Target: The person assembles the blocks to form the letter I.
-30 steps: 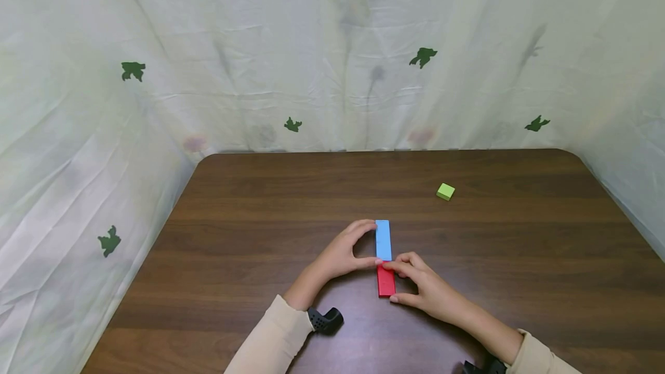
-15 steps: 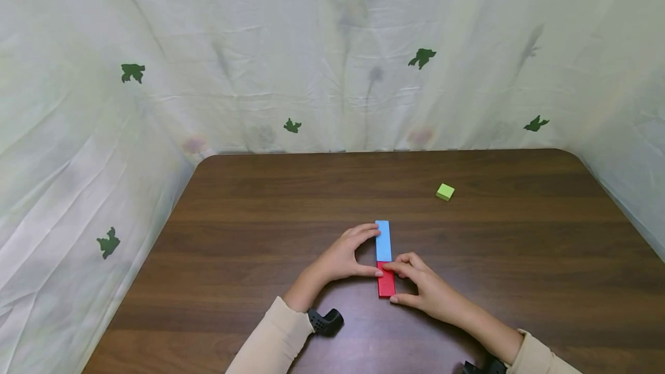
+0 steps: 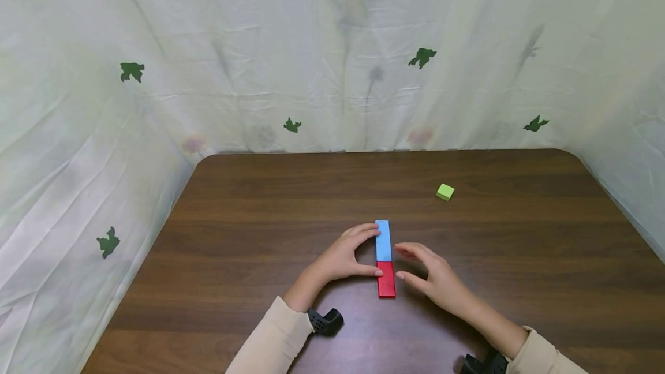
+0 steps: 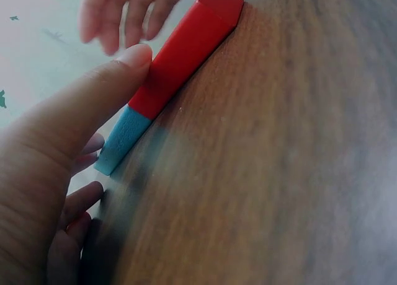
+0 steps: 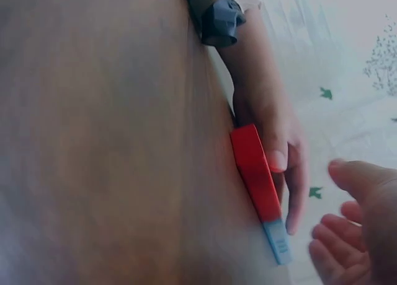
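On the dark brown wooden table, toward the middle of its near edge, the left hand rests against the left side of the two bars, thumb tip at their seam and forefinger curved to the far end of the flat light-blue rectangular block; its fingers touch rather than clasp. That block lies end to end with the flat red rectangular block, the red one nearer the person, and the two form one straight line, so the joining looks done. The right hand hovers just right of the line, fingers loosely spread and holding nothing. Half a second earlier it was pinching the seam; it has since let go and drawn away. A small lime-green cube sits well apart toward the far right corner, untouched.
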A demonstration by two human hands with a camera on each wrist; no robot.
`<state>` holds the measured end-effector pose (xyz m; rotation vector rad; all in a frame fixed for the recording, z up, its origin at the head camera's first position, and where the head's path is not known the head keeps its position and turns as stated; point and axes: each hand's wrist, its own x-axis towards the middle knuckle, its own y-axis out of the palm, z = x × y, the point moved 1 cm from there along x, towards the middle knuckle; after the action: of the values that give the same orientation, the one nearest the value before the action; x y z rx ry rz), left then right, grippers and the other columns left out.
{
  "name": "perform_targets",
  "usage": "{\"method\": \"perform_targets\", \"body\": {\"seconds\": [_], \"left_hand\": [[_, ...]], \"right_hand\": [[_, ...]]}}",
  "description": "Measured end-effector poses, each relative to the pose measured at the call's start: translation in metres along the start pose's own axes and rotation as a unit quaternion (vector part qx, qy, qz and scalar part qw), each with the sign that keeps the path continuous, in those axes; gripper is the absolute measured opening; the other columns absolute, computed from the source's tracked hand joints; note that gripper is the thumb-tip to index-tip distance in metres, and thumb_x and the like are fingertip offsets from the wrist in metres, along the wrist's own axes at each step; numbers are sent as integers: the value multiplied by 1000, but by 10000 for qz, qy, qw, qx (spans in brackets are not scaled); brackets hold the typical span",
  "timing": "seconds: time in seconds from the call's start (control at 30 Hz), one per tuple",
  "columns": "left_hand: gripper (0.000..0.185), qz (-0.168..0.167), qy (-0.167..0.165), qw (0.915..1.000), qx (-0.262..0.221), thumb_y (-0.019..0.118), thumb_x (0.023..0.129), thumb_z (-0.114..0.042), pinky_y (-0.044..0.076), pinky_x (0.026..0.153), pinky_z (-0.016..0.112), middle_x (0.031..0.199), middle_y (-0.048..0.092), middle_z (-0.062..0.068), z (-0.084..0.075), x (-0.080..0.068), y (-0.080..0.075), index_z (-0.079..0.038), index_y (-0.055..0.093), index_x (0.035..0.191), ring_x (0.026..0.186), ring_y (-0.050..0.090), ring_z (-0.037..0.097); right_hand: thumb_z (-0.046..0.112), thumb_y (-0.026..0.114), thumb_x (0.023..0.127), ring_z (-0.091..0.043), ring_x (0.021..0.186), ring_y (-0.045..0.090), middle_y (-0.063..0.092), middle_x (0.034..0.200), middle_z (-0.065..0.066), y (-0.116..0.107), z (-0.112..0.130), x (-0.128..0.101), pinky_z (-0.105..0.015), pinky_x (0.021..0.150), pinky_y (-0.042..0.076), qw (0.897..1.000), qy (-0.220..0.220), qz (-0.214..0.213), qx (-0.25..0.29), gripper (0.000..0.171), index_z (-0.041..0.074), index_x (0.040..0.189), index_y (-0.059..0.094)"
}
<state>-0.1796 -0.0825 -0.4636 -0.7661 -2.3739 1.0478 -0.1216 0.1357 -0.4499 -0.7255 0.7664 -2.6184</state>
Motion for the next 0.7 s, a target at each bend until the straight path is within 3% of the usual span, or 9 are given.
{"method": "perform_targets", "body": {"seconds": [0.33, 0.7], "left_hand": [[77, 0, -89, 10000, -30, 74, 68, -46, 30, 99, 36, 138, 35, -4, 0, 0, 1, -15, 45, 132, 125, 31, 17], [77, -8, -86, 10000, -9, 76, 67, -44, 30, 99, 36, 138, 36, -1, -1, 1, -1, -14, 45, 131, 124, 31, 19]], "right_hand": [[5, 74, 72, -19, 107, 52, 55, 118, -6, -17, 0, 14, -19, 91, 37, 9963, -287, -716, -387, 56, 6, 122, 50], [1, 75, 70, -23, 107, 51, 55, 117, -7, -35, -21, 36, -32, 89, 40, 9875, -167, -1411, -681, 57, 3, 122, 51]]}}
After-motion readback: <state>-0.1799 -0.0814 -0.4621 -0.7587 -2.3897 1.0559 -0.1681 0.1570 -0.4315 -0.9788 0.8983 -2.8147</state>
